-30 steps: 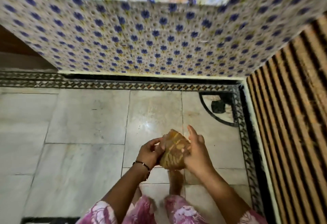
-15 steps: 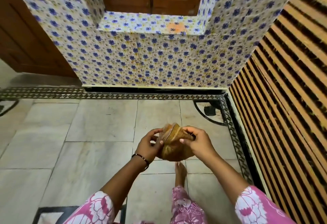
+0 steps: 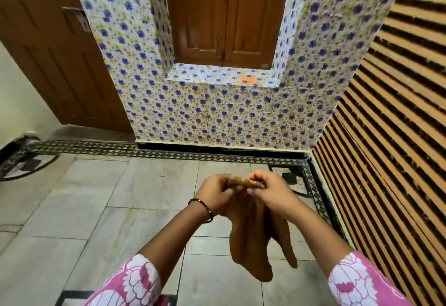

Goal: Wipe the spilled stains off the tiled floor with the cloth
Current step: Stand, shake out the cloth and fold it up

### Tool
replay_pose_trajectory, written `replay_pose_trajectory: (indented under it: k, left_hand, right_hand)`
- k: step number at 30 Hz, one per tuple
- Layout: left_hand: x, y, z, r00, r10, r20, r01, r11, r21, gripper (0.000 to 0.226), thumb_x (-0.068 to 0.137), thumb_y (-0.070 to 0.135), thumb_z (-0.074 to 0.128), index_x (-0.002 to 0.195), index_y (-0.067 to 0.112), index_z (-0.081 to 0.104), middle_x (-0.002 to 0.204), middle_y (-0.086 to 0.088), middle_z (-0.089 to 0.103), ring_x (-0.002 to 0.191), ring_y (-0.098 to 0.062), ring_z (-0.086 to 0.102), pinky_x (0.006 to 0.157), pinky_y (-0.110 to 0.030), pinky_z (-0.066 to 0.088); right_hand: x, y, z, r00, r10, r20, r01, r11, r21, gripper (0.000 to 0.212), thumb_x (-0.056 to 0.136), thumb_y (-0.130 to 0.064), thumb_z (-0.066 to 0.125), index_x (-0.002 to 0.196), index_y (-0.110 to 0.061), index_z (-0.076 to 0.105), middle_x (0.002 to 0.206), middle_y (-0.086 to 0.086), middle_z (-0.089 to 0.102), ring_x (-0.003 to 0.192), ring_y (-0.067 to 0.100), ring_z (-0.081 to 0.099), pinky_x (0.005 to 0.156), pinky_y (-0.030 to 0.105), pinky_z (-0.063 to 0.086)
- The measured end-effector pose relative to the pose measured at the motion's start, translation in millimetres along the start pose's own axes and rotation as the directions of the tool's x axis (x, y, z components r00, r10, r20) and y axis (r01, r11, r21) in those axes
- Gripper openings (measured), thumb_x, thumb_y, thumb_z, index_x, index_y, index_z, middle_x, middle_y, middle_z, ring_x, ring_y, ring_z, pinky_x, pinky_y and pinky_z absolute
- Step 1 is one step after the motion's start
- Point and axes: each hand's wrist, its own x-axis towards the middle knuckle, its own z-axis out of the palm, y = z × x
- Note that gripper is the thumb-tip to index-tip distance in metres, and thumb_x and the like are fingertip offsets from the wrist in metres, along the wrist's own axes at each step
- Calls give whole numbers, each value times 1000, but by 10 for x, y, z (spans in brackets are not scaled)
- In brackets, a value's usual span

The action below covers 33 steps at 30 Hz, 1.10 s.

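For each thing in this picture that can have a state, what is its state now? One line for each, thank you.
cloth: held up by its top edge, hanging loose, off the floor
left hand: pinches the cloth's top edge
right hand: pinches the same edge
wooden shutters: closed
tiled floor: not being wiped

Probably a home: tiled floor (image 3: 101, 199), floral-tiled wall (image 3: 217, 117), wooden shutters (image 3: 224, 13).
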Motion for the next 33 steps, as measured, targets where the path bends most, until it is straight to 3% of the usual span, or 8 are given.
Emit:
replay_pose_trajectory:
  k: [9, 13, 17, 20, 23, 26, 29, 33]
  left_hand:
    - [-73, 679, -38, 974, 225, -17, -221, 967, 126, 36, 90, 8, 54, 73, 39, 61, 72, 18, 62, 71, -2, 60, 66, -24, 52]
    - [-97, 1019, -210, 947, 319, 29, -316, 918, 239, 21, 90, 9, 56, 80, 24, 67, 71, 13, 60, 71, -7, 59, 64, -22, 50]
    - [-72, 1247, -471, 912, 383, -146, -348, 912, 216, 30, 91, 5, 54, 76, 29, 63, 75, 3, 64, 71, -13, 62, 57, -27, 51]
    - [-29, 1328, -689, 886, 367, -282, -368, 928, 52, 29, 92, 5, 55, 77, 29, 65, 73, 7, 64, 65, 5, 59, 57, -13, 47]
    - [13, 1313, -841, 876, 338, -345, -364, 932, -11, 25, 91, 9, 57, 79, 28, 67, 75, 6, 65, 70, -1, 61, 65, -18, 51]
    - [42, 1226, -935, 883, 257, -392, -308, 949, -72, 21, 92, 15, 56, 78, 26, 66, 68, 12, 68, 68, -4, 63, 63, -20, 54]
    - [83, 1156, -998, 907, 159, -391, -234, 960, -151, 18, 93, 22, 55, 78, 20, 64, 57, 14, 66, 57, 1, 62, 54, -20, 54]
    - [230, 1134, -1060, 945, -35, -324, -73, 947, -314, 17, 93, 25, 56, 82, 16, 64, 65, 3, 66, 52, -5, 63, 45, -22, 52]
  right_hand:
    - [-252, 213, -277, 998, 60, 18, -62, 978, 200, 11, 85, -11, 67, 91, -18, 72, 92, 2, 72, 94, 20, 65, 81, 34, 51]
    - [-166, 216, -390, 999, 43, -3, -42, 974, 221, 20, 84, -4, 65, 80, -22, 72, 85, -1, 73, 92, 17, 65, 78, 30, 49]
    - [-57, 317, -440, 996, 45, -75, -38, 996, 85, 12, 84, -9, 64, 75, -14, 69, 78, 4, 72, 80, 20, 68, 70, 38, 56]
    - [-58, 476, -552, 988, 72, -133, -57, 992, 114, 11, 86, -6, 61, 82, -12, 70, 80, 5, 71, 80, 20, 67, 73, 35, 55]
    - [-100, 466, -820, 970, 118, -212, -29, 924, 381, 18, 85, 2, 62, 82, -14, 68, 77, 3, 68, 71, 11, 63, 60, 15, 47]
    - [-137, 448, -1142, 967, 113, -229, 65, 758, 648, 20, 72, -8, 75, 91, -11, 68, 83, 6, 73, 89, 26, 65, 83, 33, 53]
    - [-213, 389, -1337, 989, 41, -141, 84, 631, 771, 75, 36, -37, 96, 98, -6, 67, 91, 12, 73, 88, 27, 69, 77, 41, 59]
    - [-174, 102, -1590, 989, 48, -140, 87, 578, 811, 44, 78, -32, 68, 112, -5, 62, 105, 18, 67, 99, 32, 64, 79, 45, 56]
